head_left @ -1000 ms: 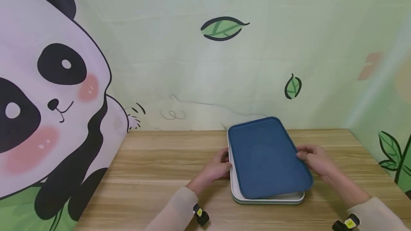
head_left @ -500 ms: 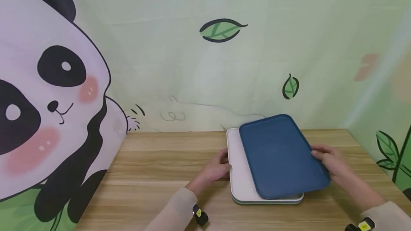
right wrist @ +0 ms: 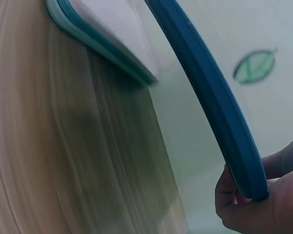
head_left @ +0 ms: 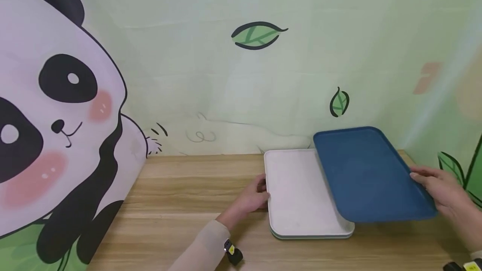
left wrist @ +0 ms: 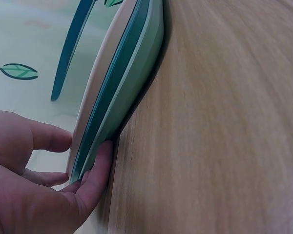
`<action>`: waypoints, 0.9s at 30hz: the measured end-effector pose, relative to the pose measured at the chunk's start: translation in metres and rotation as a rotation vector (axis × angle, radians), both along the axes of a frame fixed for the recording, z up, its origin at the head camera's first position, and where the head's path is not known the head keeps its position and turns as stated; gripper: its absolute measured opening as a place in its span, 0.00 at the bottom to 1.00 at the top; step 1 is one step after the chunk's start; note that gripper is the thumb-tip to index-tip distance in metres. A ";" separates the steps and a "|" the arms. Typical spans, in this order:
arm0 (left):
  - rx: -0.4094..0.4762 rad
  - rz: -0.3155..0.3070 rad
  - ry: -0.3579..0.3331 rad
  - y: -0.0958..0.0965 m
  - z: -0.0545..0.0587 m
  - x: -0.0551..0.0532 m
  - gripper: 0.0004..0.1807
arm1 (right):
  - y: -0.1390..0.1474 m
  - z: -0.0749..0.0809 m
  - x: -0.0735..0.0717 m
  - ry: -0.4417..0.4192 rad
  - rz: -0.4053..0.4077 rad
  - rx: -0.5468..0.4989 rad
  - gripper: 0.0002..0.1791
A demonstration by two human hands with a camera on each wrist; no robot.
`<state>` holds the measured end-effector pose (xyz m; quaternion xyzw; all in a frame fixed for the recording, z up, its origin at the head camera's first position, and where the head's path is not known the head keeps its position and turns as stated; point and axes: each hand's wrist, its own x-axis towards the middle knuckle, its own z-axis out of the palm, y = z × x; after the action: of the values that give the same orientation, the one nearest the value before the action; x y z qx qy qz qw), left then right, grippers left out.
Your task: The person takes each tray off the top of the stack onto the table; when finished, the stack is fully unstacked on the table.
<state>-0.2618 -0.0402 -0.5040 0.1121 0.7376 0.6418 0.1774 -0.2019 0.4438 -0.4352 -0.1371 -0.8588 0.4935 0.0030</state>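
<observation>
A blue rectangular tray hangs tilted above the table at the right, its left edge overlapping the white tray in the head view. My right hand pinches its right rim, thumb on top and fingers curled beneath. The white tray tops a stack on the table. Below it in the left wrist view lie a dark teal tray and a pale green tray. My left hand grips the stack's left edge, thumb at the white rim and fingertips under the lowest tray.
The wooden table carries the stack near its back edge. Behind rises a pale green backdrop printed with leaves and a large panda. A cloth wall borders the table on the right.
The blue tray has slid off the stack to the right and risen in my right hand, baring most of the white tray. My left hand stays at the stack's left edge.
</observation>
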 end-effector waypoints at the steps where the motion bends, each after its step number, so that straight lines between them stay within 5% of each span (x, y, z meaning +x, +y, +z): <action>1: -0.001 0.002 0.002 -0.001 0.000 0.000 0.36 | 0.005 -0.002 -0.001 0.006 -0.025 0.009 0.33; 14: -0.002 -0.012 0.009 -0.002 0.002 0.004 0.34 | 0.046 -0.034 -0.002 -0.028 -0.158 0.081 0.30; 27: -0.003 -0.017 0.019 -0.002 0.004 0.003 0.35 | 0.055 -0.064 -0.011 -0.094 -0.081 0.074 0.30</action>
<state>-0.2593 -0.0417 -0.5001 0.1243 0.7394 0.6379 0.1760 -0.2133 0.4984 -0.4997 -0.1945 -0.8695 0.4538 -0.0120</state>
